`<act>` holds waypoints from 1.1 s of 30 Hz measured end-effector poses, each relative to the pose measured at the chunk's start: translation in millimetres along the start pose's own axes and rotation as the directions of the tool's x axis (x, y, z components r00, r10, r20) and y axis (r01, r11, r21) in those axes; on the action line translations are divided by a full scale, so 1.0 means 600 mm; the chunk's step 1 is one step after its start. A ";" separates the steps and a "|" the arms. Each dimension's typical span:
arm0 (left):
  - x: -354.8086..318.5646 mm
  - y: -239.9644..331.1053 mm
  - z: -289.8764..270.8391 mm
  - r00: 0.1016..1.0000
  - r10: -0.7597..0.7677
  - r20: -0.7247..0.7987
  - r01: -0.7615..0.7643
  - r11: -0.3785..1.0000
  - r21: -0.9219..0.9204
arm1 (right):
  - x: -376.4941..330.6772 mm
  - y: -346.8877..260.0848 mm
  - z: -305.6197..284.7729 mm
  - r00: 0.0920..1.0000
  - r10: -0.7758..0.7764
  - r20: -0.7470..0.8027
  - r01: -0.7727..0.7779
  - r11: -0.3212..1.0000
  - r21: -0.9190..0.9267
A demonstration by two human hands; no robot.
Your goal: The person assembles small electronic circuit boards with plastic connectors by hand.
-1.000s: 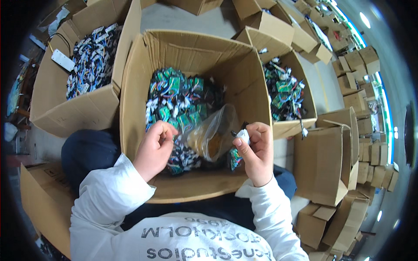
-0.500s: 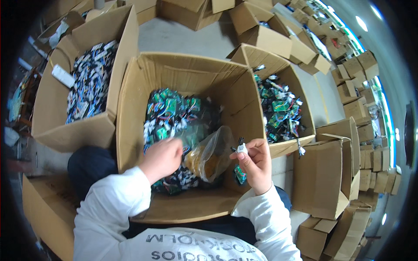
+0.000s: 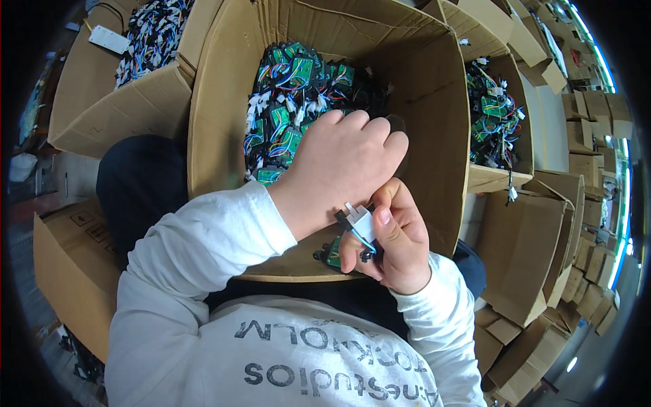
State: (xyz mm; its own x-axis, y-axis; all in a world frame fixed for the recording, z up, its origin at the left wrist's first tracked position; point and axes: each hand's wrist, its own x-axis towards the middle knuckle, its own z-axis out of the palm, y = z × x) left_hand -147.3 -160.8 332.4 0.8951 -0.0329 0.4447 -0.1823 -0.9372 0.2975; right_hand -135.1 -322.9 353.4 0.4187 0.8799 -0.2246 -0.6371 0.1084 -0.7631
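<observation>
Dark lettering [image 3: 298, 377] on white shirt [image 3: 224, 366], boxed symbols [image 3: 83, 218] on lower-left carton [image 3: 68, 268], perhaps faint handwriting [image 3: 99, 129] on upper-left box [image 3: 146, 108]

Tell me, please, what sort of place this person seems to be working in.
Probably an electronics workshop or storage area: a deep cardboard box holds wired green circuit boards, the left box holds a heap of cables, and more cartons crowd the right side.

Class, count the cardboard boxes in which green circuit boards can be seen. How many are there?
2: the large central box, and the smaller box to its right. Some may be hidden elsewhere.
</observation>
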 end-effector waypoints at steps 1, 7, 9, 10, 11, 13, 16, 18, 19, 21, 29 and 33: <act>-0.002 0.004 -0.006 1.000 -0.004 -0.005 0.004 1.000 0.013 | -0.003 0.003 0.004 1.000 0.002 -0.006 -0.002 1.000 0.004; -0.009 0.016 -0.029 0.996 -0.088 0.020 0.089 0.993 -0.082 | -0.013 0.010 0.027 0.991 -0.086 -0.100 0.064 0.977 -0.204; -0.009 0.016 -0.032 0.994 -0.108 0.033 0.111 0.987 -0.115 | -0.014 0.005 0.032 0.987 -0.135 -0.085 0.102 0.945 -0.312; -0.010 0.016 -0.034 0.991 -0.125 0.043 0.130 0.981 -0.144 | -0.014 0.005 0.036 0.987 -0.133 -0.088 0.099 0.945 -0.311; -0.010 0.017 -0.035 0.991 -0.126 0.045 0.131 0.980 -0.147 | -0.015 0.006 0.041 0.979 -0.180 -0.100 0.132 0.921 -0.367; -0.011 0.018 -0.037 0.987 -0.139 0.076 0.150 0.974 -0.172 | -0.019 0.004 0.047 0.968 -0.226 -0.112 0.159 0.892 -0.423; -0.011 0.020 -0.038 0.989 -0.125 0.080 0.134 0.983 -0.129 | -0.026 -0.004 0.053 0.968 -0.237 -0.086 0.212 0.948 -0.236; -0.011 0.021 -0.039 0.989 -0.120 0.085 0.129 0.986 -0.102 | -0.030 -0.015 0.062 0.975 -0.139 -0.172 0.104 0.975 -0.199; -0.011 0.022 -0.040 0.989 -0.116 0.089 0.122 0.990 -0.072 | -0.032 -0.017 0.065 0.975 -0.139 -0.175 0.103 0.975 -0.198; -0.012 0.023 -0.041 0.990 -0.109 0.095 0.115 0.991 -0.063 | -0.036 -0.020 0.069 0.971 -0.138 -0.198 0.097 0.974 -0.204; -0.014 0.027 -0.045 0.986 -0.125 0.112 0.126 0.992 0.000 | -0.043 -0.025 0.083 0.944 -0.215 -0.249 0.076 0.879 -0.471; -0.013 0.027 -0.049 0.979 -0.151 0.134 0.155 0.988 -0.023 | -0.051 -0.017 0.086 0.917 -0.264 -0.301 0.051 0.822 -0.567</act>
State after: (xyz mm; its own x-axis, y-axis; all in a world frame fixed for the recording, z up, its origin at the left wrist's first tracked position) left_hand -169.5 -165.6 358.7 0.9588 0.0626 0.2771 -0.0504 -0.9225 0.3827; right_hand -174.9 -327.4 399.0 0.7464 0.6388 -0.1869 -0.1358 -0.1287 -0.9823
